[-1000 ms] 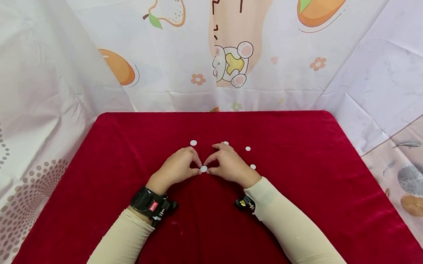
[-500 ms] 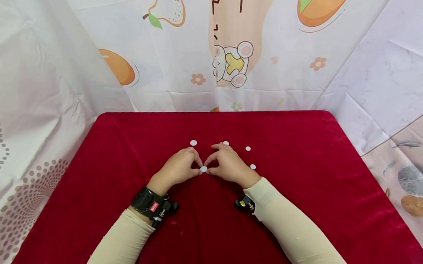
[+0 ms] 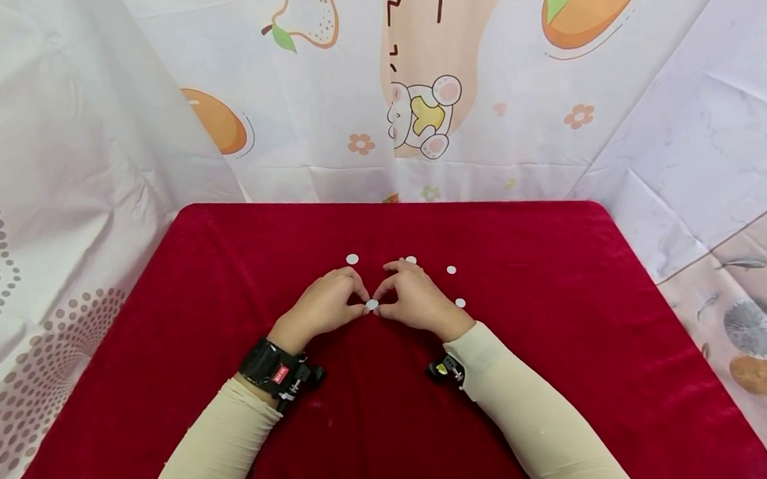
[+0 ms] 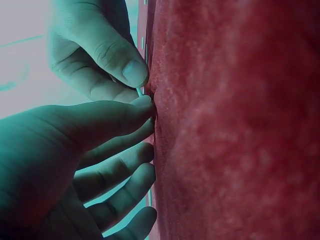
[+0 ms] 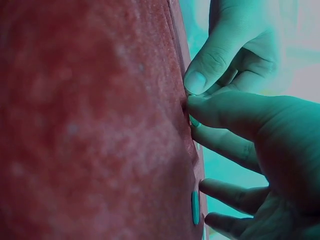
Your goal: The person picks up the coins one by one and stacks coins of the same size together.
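Note:
A small white round disc (image 3: 371, 305) sits between my two hands near the middle of the red cloth. My left hand (image 3: 323, 303) pinches its left edge with thumb and forefinger. From the other side, my right hand (image 3: 419, 299) pinches the right edge the same way, its other fingers spread. In the left wrist view a thin sliver of the disc (image 4: 140, 92) shows edge-on between the thumb tips. The right wrist view gives a glimpse of the disc (image 5: 194, 121) by the right thumb; the fingers hide most of it.
More white discs lie flat on the red cloth (image 3: 518, 275): one at back left (image 3: 352, 259), one partly behind the right fingers (image 3: 411, 260), one at back right (image 3: 451, 270) and one beside the right wrist (image 3: 460, 303). Printed curtains (image 3: 324, 121) hang behind the table.
The pinched disc has shifted very slightly away from me and to the right. Both hands keep nearly the same pose, and the other discs lie as before.

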`<state>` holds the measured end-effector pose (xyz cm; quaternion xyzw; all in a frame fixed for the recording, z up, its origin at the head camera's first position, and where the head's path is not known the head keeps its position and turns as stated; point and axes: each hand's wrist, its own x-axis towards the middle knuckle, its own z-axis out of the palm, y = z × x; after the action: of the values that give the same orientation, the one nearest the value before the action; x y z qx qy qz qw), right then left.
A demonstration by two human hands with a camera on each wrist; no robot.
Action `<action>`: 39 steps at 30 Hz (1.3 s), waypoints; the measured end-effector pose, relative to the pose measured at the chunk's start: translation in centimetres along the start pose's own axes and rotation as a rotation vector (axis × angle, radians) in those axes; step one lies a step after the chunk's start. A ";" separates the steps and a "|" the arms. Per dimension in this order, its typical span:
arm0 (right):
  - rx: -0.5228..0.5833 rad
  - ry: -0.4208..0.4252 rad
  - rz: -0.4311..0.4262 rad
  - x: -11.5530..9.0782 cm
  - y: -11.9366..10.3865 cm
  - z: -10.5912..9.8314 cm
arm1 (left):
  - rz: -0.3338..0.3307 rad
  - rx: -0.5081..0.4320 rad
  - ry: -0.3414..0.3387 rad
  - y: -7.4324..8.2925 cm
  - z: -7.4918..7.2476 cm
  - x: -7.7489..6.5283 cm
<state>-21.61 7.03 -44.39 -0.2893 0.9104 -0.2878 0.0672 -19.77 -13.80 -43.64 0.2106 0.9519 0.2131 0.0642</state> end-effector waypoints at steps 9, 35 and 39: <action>0.041 0.017 0.027 0.1 0.1 -0.5 | 0.019 -0.020 0.009 0.2 -0.3 0.0; 0.077 0.051 -0.004 -1.1 0.5 -2.1 | 0.095 0.049 0.101 1.6 -0.2 -0.3; 0.082 0.045 -0.012 -1.5 0.6 -2.5 | 0.103 0.054 0.110 2.0 -0.2 -0.4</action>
<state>-21.37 9.52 -42.76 -0.2852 0.8975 -0.3315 0.0570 -18.71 -12.38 -42.56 0.2491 0.9473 0.2014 -0.0050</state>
